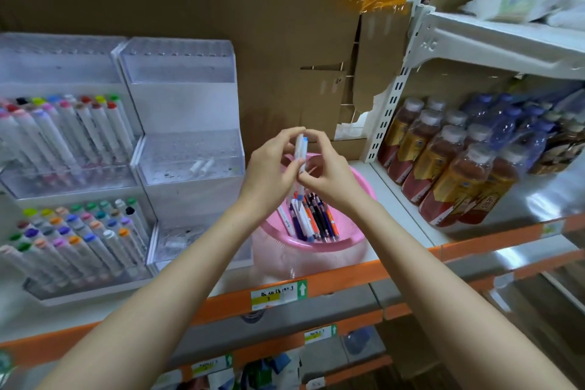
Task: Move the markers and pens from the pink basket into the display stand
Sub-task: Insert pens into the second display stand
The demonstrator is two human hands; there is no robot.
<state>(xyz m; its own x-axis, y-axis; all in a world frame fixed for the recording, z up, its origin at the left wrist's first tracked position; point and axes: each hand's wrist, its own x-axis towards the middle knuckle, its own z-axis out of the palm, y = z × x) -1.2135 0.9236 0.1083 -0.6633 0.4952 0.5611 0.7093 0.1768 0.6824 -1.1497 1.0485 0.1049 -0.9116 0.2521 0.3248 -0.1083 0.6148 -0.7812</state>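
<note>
Both hands meet just above the pink basket [345,242]: the left hand [274,166] and the right hand [327,176] each curl fingers and thumb around a small upright bunch of white pens [300,149], pinching it from either side. More pens [313,220] stand leaning inside the basket, which sits on the shelf just right of the clear tiered display stand [186,149]. Two white pens [202,165] lie in that stand's middle tier, colour-capped markers [79,133] fill the neighbouring stand at left, and bottled drinks [443,168] line the shelf at right.
</note>
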